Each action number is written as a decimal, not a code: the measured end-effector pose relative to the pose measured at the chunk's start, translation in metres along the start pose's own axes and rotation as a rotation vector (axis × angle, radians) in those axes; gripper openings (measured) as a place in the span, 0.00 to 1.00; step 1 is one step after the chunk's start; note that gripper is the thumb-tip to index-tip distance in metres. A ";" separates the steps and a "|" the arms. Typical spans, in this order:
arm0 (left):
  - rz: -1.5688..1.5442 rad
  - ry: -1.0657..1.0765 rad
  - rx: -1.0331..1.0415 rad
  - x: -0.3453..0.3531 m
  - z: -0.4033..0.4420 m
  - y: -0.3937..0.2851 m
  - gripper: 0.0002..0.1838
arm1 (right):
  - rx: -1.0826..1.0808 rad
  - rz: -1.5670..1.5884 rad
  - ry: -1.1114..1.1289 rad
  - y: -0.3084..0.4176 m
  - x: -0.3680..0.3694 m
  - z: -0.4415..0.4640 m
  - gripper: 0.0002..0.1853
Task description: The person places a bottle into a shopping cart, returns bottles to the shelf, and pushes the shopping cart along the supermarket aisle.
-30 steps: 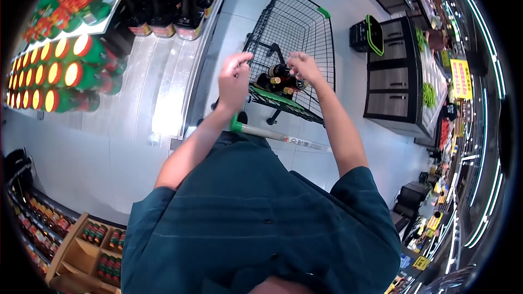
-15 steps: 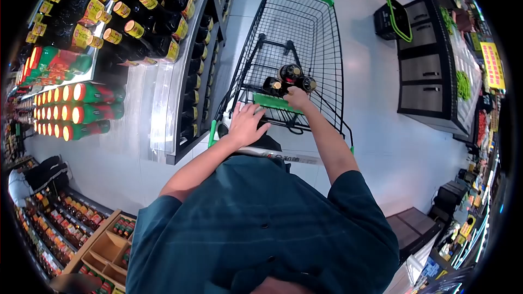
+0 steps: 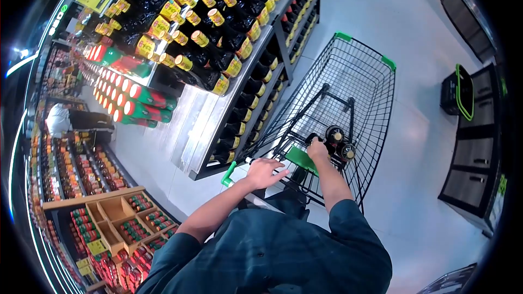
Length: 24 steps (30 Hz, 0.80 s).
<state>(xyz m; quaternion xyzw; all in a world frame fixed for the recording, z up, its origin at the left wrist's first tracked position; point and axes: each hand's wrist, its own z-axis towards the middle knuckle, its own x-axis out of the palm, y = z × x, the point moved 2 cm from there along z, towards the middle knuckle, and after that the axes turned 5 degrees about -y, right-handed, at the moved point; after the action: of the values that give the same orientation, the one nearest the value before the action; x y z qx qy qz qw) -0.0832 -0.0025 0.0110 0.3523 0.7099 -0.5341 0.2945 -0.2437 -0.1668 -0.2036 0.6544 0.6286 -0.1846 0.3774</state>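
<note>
My right hand [image 3: 318, 150] reaches over the near end of a wire shopping cart [image 3: 366, 110]. Its fingers are closed around the top of a dark bottle, mostly hidden by the hand. Two more dark bottles stand close beside it, one bottle [image 3: 334, 134] just beyond and another bottle [image 3: 347, 152] to the right. A green panel [image 3: 301, 160] lies at the near end of the basket, left of my right wrist. My left hand [image 3: 265, 172] is open, fingers stretched out, above the cart's handle [image 3: 260, 201] near its green left end.
A shelf rack [image 3: 239, 84] of dark, yellow-labelled bottles stands close on the cart's left. Red-capped green bottles [image 3: 147, 95] are stacked behind it. A black basket [image 3: 457, 92] and cabinets [image 3: 469, 155] line the right. A wooden display [image 3: 117, 212] and a person [image 3: 76, 120] are at left.
The view has swung, so cart and shelves appear lower and further right. My right hand now covers the top of the leftmost bottle. My left hand stays open near the handle.
</note>
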 end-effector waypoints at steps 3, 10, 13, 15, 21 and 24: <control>-0.017 0.030 -0.081 -0.001 0.006 -0.003 0.25 | -0.100 -0.020 -0.018 -0.002 0.005 0.002 0.17; 0.069 -0.033 -0.093 0.014 0.009 0.000 0.22 | -0.279 0.014 -0.195 -0.023 -0.007 0.018 0.13; 0.012 0.004 -0.183 0.014 0.011 -0.001 0.22 | -0.243 0.136 -0.170 -0.018 -0.050 0.002 0.16; 0.002 0.052 -0.294 0.006 0.015 -0.011 0.23 | -0.223 0.245 -0.079 -0.017 -0.085 -0.016 0.17; -0.782 -0.061 -0.586 0.030 0.054 0.011 0.35 | -0.281 0.761 -0.015 0.002 -0.190 -0.119 0.12; -1.197 -0.065 -0.784 0.019 0.077 0.006 0.40 | -0.215 0.890 0.005 0.011 -0.237 -0.175 0.11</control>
<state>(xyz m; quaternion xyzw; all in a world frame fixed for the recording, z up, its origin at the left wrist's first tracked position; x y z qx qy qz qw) -0.0862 -0.0724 -0.0266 -0.2453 0.9120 -0.3197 0.0769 -0.3072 -0.2014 0.0822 0.8184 0.3027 0.0635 0.4842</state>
